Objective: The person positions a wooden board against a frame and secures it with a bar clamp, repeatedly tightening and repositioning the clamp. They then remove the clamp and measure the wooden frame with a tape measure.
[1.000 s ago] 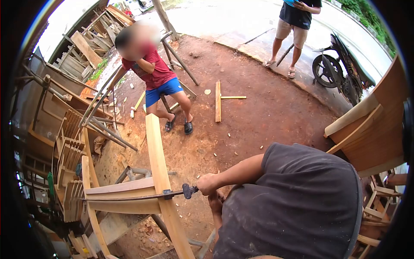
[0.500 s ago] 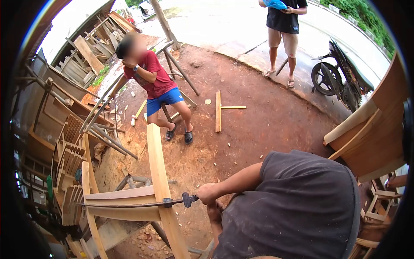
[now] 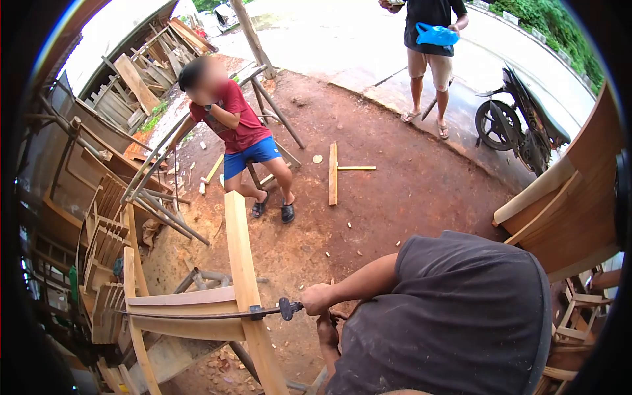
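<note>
A long dark bar clamp (image 3: 204, 316) lies across a pale wooden frame (image 3: 243, 263), its bar running along two curved rails. The clamp's screw end projects beyond the upright post. My right hand (image 3: 317, 299) is closed around the handle at that end. Just below it is my left hand (image 3: 328, 329), fingers curled close to the handle end; what they hold is hidden. A thin tip shows above my right hand. My dark shirt fills the lower right.
A person in a red shirt (image 3: 234, 125) sits on a trestle. Another person (image 3: 431, 33) stands holding a blue bag (image 3: 436, 35) near a motorcycle (image 3: 517, 122). A T-shaped wood piece (image 3: 333, 174) lies on the ground. Curved panels (image 3: 566, 204) stand right, slatted pieces (image 3: 108, 243) left.
The standing person's hands have moved apart, and the blue bag hangs lower. The seated person's head has dipped. My left hand's fingers have shifted slightly, while my right hand stays on the handle.
</note>
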`<state>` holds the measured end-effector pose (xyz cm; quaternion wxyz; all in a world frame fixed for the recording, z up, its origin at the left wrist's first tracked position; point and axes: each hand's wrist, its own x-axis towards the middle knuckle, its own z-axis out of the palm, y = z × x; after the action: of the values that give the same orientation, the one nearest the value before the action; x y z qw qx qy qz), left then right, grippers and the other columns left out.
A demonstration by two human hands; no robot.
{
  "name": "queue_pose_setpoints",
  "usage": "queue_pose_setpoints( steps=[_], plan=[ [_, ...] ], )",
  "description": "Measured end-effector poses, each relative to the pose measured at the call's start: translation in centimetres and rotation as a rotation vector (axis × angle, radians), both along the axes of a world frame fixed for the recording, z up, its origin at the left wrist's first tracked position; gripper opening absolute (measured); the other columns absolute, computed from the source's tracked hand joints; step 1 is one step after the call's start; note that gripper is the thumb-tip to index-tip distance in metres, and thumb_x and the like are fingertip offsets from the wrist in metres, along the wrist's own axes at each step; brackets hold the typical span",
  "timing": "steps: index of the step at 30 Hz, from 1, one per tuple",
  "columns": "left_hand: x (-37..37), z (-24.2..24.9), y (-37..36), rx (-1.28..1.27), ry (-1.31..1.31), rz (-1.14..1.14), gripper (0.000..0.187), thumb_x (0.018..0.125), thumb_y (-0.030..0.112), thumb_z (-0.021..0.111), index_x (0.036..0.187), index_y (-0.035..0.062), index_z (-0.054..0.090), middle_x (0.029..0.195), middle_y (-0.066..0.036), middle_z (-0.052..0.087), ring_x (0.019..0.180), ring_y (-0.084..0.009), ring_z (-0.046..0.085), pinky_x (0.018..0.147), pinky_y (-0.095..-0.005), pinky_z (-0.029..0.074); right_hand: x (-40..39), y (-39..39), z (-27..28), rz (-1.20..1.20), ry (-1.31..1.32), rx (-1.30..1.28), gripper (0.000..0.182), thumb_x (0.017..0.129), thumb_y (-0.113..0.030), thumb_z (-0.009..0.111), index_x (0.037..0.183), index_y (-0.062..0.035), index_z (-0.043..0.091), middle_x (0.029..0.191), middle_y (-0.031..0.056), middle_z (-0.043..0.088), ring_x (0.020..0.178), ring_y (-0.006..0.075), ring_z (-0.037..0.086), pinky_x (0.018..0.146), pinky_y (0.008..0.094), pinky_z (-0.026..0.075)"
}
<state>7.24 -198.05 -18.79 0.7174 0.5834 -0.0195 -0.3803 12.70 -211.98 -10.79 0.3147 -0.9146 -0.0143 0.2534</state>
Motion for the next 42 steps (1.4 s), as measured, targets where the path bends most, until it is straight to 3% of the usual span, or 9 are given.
queue_pose_setpoints(
  steps=[7, 11, 17, 19, 22, 32, 37, 38, 42],
  plan=[
    [0.8, 0.6, 0.5, -0.256, 0.222, -0.148, 0.049, 0.101, 0.042, 0.042, 0.131, 0.0038, 0.043, 0.101, -0.020, 0.064, 0.068, -0.0224, 0.060, 0.058, -0.0307, 0.047, 0.3, -0.4, -0.1, -0.042, 0.031, 0.144, 0.035, 0.080, -0.034, 0.063, 0.091, -0.0009, 0.071, 0.090, 0.0229, 0.069, 0.090, 0.0362, 0.068, 0.077, 0.0443, 0.054],
    [0.9, 1.9, -0.8, -0.290, 0.326, -0.119, 0.051, 0.101, 0.043, 0.041, 0.134, 0.0040, 0.043, 0.115, -0.023, 0.058, 0.071, -0.0244, 0.063, 0.062, -0.0306, 0.050, 0.5, -0.4, -0.5, -0.019, 0.017, 0.139, 0.034, 0.080, -0.033, 0.063, 0.089, -0.0013, 0.070, 0.087, 0.0224, 0.069, 0.087, 0.0372, 0.068, 0.076, 0.0454, 0.053],
    [-0.6, 1.3, -0.7, -0.237, 0.288, -0.085, 0.052, 0.100, 0.051, 0.041, 0.109, 0.0019, 0.056, 0.081, -0.015, 0.065, 0.063, -0.0225, 0.061, 0.056, -0.0287, 0.048, -0.1, -0.7, 1.2, -0.049, 0.018, 0.155, 0.030, 0.079, -0.030, 0.062, 0.084, -0.0004, 0.068, 0.087, 0.0222, 0.068, 0.088, 0.0374, 0.067, 0.076, 0.0459, 0.053],
    [-1.0, 1.0, -0.5, -0.034, 0.174, 0.024, 0.054, 0.097, 0.056, 0.044, 0.079, 0.0058, 0.054, 0.058, -0.008, 0.054, 0.050, -0.0168, 0.052, 0.045, -0.0276, 0.040, 0.0, -0.4, 0.9, -0.042, 0.047, 0.135, 0.035, 0.079, -0.034, 0.065, 0.088, -0.0006, 0.070, 0.087, 0.0225, 0.068, 0.087, 0.0378, 0.067, 0.077, 0.0457, 0.053],
    [-1.8, 1.3, -1.3, 0.106, 0.083, 0.083, 0.055, 0.096, 0.056, 0.048, 0.070, 0.0081, 0.046, 0.052, -0.004, 0.046, 0.043, -0.0124, 0.043, 0.039, -0.0281, 0.032, 0.0, -0.2, 0.4, -0.063, 0.062, 0.132, 0.029, 0.079, -0.028, 0.062, 0.085, -0.0006, 0.069, 0.089, 0.0219, 0.068, 0.089, 0.0369, 0.067, 0.075, 0.0456, 0.053],
    [-2.6, 3.3, -2.0, 0.236, 0.080, 0.196, 0.050, 0.098, 0.048, 0.051, 0.066, 0.0108, 0.043, 0.049, 0.002, 0.039, 0.043, -0.0079, 0.041, 0.041, -0.0244, 0.029, 0.0, -0.3, -0.2, -0.009, 0.051, 0.229, 0.034, 0.079, -0.032, 0.064, 0.086, 0.0003, 0.070, 0.085, 0.0229, 0.068, 0.085, 0.0378, 0.067, 0.076, 0.0453, 0.053],
    [-3.0, 3.3, -0.5, 0.614, 0.019, 0.152, 0.048, 0.100, 0.041, 0.045, 0.066, 0.0066, 0.049, 0.052, 0.000, 0.046, 0.045, -0.0121, 0.045, 0.044, -0.0307, 0.034, 0.6, 0.3, -2.3, 0.004, 0.150, 0.311, 0.038, 0.079, -0.038, 0.064, 0.088, -0.0017, 0.070, 0.083, 0.0259, 0.066, 0.083, 0.0397, 0.066, 0.075, 0.0459, 0.053],
    [-3.5, 3.2, -0.8, 0.669, -0.003, 0.187, 0.056, 0.099, 0.053, 0.042, 0.063, 0.0104, 0.045, 0.050, 0.000, 0.044, 0.038, -0.0108, 0.037, 0.037, -0.0287, 0.028, 0.5, 0.2, -2.1, -0.003, 0.158, 0.327, 0.043, 0.078, -0.042, 0.065, 0.086, 0.0006, 0.070, 0.083, 0.0264, 0.067, 0.083, 0.0393, 0.067, 0.075, 0.0457, 0.053],
    [-4.0, 5.7, -1.7, 0.899, -0.096, 0.184, 0.060, 0.097, 0.051, 0.047, 0.066, 0.0010, 0.058, 0.058, -0.009, 0.057, 0.056, -0.0182, 0.056, 0.053, -0.0365, 0.043, 1.1, -0.1, -3.1, 0.033, 0.277, 0.423, 0.051, 0.079, -0.049, 0.066, 0.086, 0.0014, 0.070, 0.081, 0.0250, 0.067, 0.077, 0.0366, 0.067, 0.071, 0.0437, 0.053]
  ],
)
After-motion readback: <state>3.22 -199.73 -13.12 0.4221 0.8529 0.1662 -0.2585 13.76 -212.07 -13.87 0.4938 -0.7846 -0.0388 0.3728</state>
